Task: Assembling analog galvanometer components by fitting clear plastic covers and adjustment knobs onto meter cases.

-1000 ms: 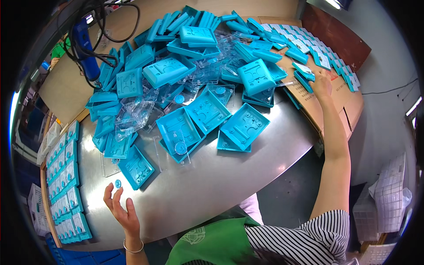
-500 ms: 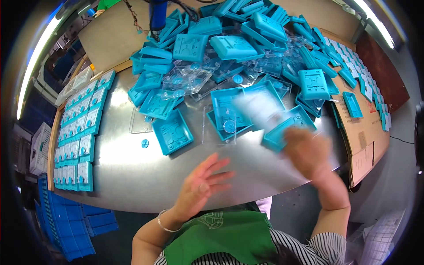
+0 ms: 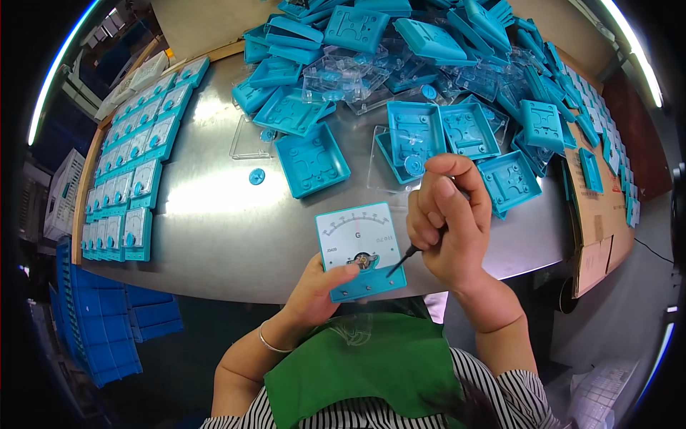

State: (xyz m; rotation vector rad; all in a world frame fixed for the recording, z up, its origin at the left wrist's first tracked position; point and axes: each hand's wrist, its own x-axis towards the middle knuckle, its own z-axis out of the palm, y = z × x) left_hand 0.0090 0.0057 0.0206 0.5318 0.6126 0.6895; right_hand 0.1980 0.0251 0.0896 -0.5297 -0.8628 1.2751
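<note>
My left hand [image 3: 314, 289] is closed around the lower left of a panel meter [image 3: 359, 232], its thumb on the front. The meter has a teal case and a white dial with a curved scale; a round opening at the dial's lower edge shows the mechanism. To its right, my right hand [image 3: 455, 225] is curled round a slim black pointed tool [image 3: 409, 255]. The tool's tip reaches the meter's lower teal part; whether it touches cannot be made out. Its upper end is hidden in the fingers, so its exact kind does not show.
Teal case shells [image 3: 311, 161] and clear covers [image 3: 346, 75] are heaped at the back of the metal table [image 3: 214, 243]. A small teal disc [image 3: 256, 176] lies left of centre. Rows of dial meters [image 3: 136, 154] stand at left. Cardboard [image 3: 593, 222] borders the right side.
The left hand was spread and bare; now it grips the meter near my body. My right hand came back from the shells, where a blurred white thing was, and now shows the black tool.
</note>
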